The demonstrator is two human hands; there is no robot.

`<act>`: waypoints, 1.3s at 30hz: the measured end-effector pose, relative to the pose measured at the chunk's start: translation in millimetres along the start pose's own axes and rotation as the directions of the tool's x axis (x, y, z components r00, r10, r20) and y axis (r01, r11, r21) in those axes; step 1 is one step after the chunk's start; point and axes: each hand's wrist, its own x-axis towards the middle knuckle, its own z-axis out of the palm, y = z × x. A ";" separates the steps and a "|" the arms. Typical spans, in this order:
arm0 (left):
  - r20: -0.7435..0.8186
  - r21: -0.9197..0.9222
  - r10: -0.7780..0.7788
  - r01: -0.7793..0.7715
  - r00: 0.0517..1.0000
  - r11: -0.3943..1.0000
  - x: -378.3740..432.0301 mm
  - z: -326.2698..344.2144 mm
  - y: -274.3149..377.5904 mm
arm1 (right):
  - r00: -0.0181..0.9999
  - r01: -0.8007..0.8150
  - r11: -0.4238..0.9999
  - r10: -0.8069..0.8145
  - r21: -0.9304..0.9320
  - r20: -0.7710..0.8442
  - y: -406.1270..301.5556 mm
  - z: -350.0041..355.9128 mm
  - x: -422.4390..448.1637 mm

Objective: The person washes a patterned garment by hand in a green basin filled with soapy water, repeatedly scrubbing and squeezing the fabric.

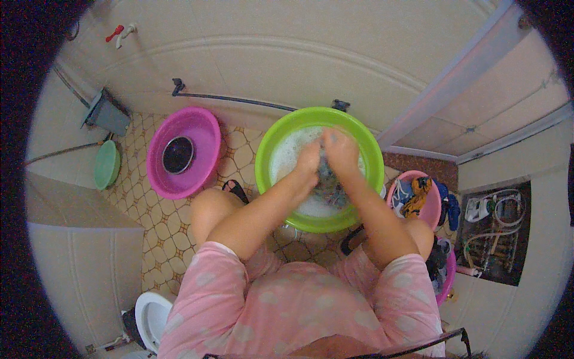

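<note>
A large green plastic basin (269, 197) full of soapy water stands before me, between my knees. Both hands are over its middle, close together. My left hand (309, 161) is closed on a dark wet cloth (329, 181), which hangs down into the white suds (287, 148). My right hand (341, 150), blurred, grips the same cloth just beside the left one. The lower part of the cloth lies in the foam, and its kind cannot be told.
Left of the basin stands a pink basin (206, 152) holding a dark round bowl (178, 155). A green bowl (107, 165) and a grey bucket (107, 114) are farther left. At right, a pink tub (432, 202) holds clothes. A toilet seat (154, 318) is lower left.
</note>
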 end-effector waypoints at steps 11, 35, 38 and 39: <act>0.020 -0.071 0.062 -0.060 0.998 0.996 24.7 -25.2 -8.6 | 0.979 0.107 0.982 -0.077 0.153 -0.191 -21.5 3.0 -14.1; -0.060 -0.068 -0.004 0.000 0.998 0.998 -7.1 -12.8 4.2 | 0.964 0.195 0.979 -0.179 0.065 -0.198 -45.7 -8.5 -26.4; -0.038 -0.002 -0.097 0.097 0.995 0.995 -4.9 2.8 6.9 | 1.000 0.026 1.000 -0.027 0.016 0.011 -11.4 -15.1 -6.8; -0.049 0.004 -0.143 0.143 0.989 0.990 -18.7 25.1 17.3 | 0.998 0.004 0.999 -0.001 -0.050 0.057 7.9 -20.4 0.0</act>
